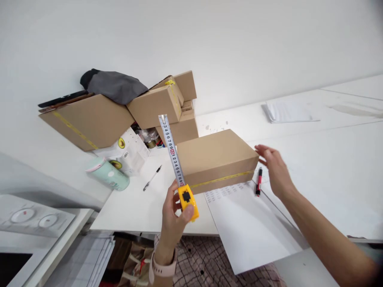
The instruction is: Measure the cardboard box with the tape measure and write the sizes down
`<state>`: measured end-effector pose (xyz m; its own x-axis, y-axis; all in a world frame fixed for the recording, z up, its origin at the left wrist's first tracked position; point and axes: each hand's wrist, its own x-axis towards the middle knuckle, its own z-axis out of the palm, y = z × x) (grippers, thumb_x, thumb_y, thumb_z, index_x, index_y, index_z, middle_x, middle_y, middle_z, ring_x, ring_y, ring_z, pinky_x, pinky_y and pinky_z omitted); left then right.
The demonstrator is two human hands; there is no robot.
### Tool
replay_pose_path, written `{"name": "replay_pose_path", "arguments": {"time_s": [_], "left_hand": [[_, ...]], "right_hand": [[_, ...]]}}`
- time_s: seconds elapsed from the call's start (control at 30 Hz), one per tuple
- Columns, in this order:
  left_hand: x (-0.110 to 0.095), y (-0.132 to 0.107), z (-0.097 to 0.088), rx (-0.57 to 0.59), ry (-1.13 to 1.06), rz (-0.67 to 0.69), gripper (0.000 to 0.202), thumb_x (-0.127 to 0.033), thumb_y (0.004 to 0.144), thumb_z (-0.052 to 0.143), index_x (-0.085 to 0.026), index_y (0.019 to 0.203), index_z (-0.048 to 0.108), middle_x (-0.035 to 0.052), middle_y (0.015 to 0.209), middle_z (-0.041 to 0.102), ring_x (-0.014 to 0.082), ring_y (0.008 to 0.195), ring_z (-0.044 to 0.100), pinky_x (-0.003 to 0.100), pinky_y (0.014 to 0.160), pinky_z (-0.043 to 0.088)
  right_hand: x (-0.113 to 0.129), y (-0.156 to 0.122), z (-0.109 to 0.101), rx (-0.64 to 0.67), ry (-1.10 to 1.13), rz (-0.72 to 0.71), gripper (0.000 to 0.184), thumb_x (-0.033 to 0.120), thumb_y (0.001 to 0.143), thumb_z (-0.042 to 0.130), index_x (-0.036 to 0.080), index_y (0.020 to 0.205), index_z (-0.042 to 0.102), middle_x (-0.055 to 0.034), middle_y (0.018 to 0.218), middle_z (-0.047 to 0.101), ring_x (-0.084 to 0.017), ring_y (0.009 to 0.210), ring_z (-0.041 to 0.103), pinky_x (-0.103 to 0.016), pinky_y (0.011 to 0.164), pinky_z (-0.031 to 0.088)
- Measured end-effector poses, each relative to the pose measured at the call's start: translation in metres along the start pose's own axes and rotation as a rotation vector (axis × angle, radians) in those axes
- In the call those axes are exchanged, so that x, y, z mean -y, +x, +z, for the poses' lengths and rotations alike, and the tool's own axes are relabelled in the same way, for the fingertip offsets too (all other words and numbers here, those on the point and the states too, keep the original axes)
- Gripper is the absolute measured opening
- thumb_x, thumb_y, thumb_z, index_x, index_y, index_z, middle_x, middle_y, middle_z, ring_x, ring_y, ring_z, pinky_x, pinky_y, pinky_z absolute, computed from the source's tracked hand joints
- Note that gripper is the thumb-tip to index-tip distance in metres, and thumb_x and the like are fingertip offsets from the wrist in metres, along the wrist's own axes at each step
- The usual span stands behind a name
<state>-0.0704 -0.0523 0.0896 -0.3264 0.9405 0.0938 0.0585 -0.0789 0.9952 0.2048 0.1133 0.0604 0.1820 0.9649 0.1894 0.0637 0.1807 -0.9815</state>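
Observation:
My left hand [175,215] grips a yellow tape measure [188,202], its thumb on the case. The metal blade is pulled out and points up and away, along the left end of a closed cardboard box [215,153]. Yellow tape runs along the box's near side. At the box's right end is my right hand [273,169], fingers apart, the fingertips at its corner; whether they press on it I cannot tell. Just left of that hand a red and black marker [259,181] lies on the table. Under the box's front edge sits a large printed white sheet [245,223].
At the back left are stacked cardboard boxes [155,105] with a grey cloth [115,85] on top. A mint-green bottle [109,174] lies tilted beside a white avocado-print box [128,153]. A pen [152,177] is left of the blade; papers [290,111] lie at the back right.

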Motion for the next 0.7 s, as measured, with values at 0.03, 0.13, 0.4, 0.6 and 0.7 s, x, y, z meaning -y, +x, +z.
{"name": "replay_pose_path", "arguments": {"time_s": [0.03, 0.13, 0.4, 0.6, 0.7], "left_hand": [[-0.004, -0.008, 0.006, -0.004, -0.010, -0.022, 0.069, -0.056, 0.075, 0.081, -0.025, 0.131, 0.055, 0.0048, 0.100, 0.068, 0.0193, 0.081, 0.063, 0.028, 0.069, 0.055], [-0.011, -0.028, 0.033, 0.078, -0.071, -0.100, 0.071, -0.060, 0.078, 0.079, -0.024, 0.133, 0.054, 0.0054, 0.096, 0.068, 0.0190, 0.077, 0.062, 0.028, 0.066, 0.055], [-0.012, -0.039, 0.073, 0.187, -0.119, -0.209, 0.065, -0.055, 0.080, 0.079, -0.024, 0.131, 0.052, 0.0096, 0.108, 0.065, 0.0252, 0.094, 0.062, 0.033, 0.081, 0.055], [-0.003, -0.054, 0.084, 0.316, -0.097, -0.288, 0.074, -0.040, 0.073, 0.086, -0.024, 0.136, 0.051, 0.0136, 0.123, 0.060, 0.0275, 0.100, 0.060, 0.035, 0.084, 0.055], [0.004, -0.046, 0.095, 0.333, -0.166, -0.207, 0.070, -0.044, 0.071, 0.088, -0.022, 0.131, 0.058, 0.0129, 0.117, 0.062, 0.0281, 0.102, 0.060, 0.035, 0.087, 0.053]], "right_hand": [[0.013, 0.007, 0.002, -0.060, -0.002, -0.061, 0.044, 0.061, 0.098, 0.049, 0.030, 0.126, 0.061, -0.0091, 0.145, 0.061, -0.030, 0.135, 0.056, -0.045, 0.113, 0.046], [0.057, 0.039, 0.016, -0.024, -0.114, -0.240, 0.037, 0.054, 0.098, 0.051, 0.027, 0.116, 0.068, -0.0088, 0.133, 0.069, -0.030, 0.129, 0.060, -0.048, 0.112, 0.044], [0.078, 0.131, 0.054, 0.407, -0.645, -0.089, 0.047, 0.061, 0.092, 0.054, 0.026, 0.113, 0.076, -0.0113, 0.132, 0.071, -0.039, 0.124, 0.061, -0.055, 0.107, 0.045], [0.050, 0.146, 0.051, 0.515, -0.843, -0.118, 0.063, 0.065, 0.086, 0.060, 0.031, 0.139, 0.066, -0.0107, 0.137, 0.069, -0.040, 0.117, 0.065, -0.057, 0.102, 0.047], [0.052, 0.142, 0.053, 0.525, -0.925, -0.124, 0.071, 0.073, 0.085, 0.057, 0.032, 0.141, 0.063, -0.0126, 0.127, 0.074, -0.040, 0.110, 0.068, -0.058, 0.099, 0.048]]}}
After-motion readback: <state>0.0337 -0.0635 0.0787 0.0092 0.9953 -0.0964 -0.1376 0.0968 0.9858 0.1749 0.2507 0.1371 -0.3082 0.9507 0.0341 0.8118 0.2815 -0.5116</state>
